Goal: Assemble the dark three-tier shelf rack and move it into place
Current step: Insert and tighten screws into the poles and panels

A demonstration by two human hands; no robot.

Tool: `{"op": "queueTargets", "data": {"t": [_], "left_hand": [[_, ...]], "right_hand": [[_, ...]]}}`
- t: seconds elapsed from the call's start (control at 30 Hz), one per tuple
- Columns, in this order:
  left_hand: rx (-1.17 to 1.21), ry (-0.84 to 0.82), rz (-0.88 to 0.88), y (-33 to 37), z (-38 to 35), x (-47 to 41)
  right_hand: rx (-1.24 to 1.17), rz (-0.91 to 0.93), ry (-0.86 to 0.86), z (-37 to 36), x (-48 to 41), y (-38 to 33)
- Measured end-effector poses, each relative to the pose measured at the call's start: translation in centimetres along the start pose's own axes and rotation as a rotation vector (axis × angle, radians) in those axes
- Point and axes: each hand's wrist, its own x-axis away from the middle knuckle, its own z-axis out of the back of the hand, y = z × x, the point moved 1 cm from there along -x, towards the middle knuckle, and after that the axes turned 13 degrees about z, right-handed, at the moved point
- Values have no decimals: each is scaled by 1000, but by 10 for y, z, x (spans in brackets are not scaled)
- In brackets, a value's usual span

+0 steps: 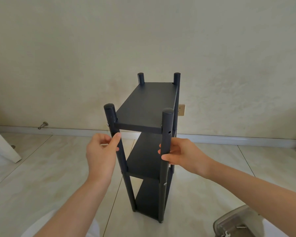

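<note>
Head view: the matte black three-tier shelf rack (143, 106) stood upright on the pale tiled floor (41, 168), near the wall (58, 65). Left hand (101, 154) pinched its near-left post, right hand (183, 154) curled round the near-right, one per side, likely to lift it level.

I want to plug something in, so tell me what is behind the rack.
A wall socket peeks out beside the rack, its left part covered by a rear post. The baseboard runs along the wall; the stretch behind the shelves is hidden.
</note>
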Motion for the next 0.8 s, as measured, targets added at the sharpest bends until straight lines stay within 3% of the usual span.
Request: {"op": "queueTargets", "data": {"t": [0.07,0.13,0.23,0.37,0.57,0.7,0.8], "left_hand": [[117,-176,121,0,-7,7],[243,-469,231,2,-17,15],[330,-761,271,8,-34,23],[403,-853,333,14,-50,21],[343,-938,273,14,-65,20],[244,-822,259,12,-68,16],[261,-822,249,11,-66,14]], "right_hand": [[10,3,13,2,0,3],[36,3,17,3,1,5],[74,-5,24,2,1,6],[104,-37,12,0,-1,7],[82,-52,-20,2,-1,8],[99,-3,-27,-2,0,9],[106,25,-37,-4,0,6]]}}
